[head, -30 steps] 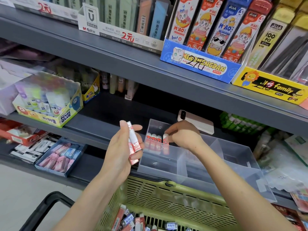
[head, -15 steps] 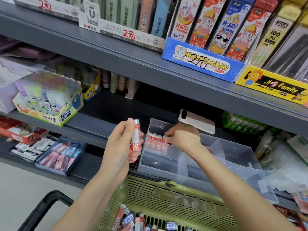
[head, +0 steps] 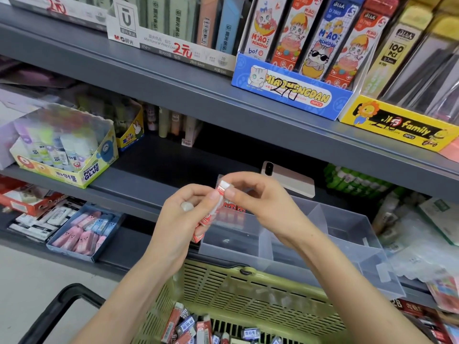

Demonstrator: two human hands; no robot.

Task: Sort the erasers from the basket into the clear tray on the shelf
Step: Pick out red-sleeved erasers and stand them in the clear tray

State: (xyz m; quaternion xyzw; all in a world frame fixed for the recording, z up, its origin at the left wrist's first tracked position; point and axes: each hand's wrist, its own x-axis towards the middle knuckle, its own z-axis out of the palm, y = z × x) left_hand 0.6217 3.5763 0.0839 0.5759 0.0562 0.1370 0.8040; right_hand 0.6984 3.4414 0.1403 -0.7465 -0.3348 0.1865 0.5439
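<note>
**One eraser, held between two hands**

One red-and-white eraser (head: 221,189): my right hand (head: 260,204) pinches its white tip and my left hand (head: 178,219) grips it lower down, along with spare erasers (head: 202,225). It is above the clear tray (head: 310,266), left compartment, where a row of erasers (head: 233,208) stands. Below is the green basket (head: 260,294) of loose erasers (head: 188,326). A phone (head: 293,182) lies on the shelf (head: 154,165).
</note>
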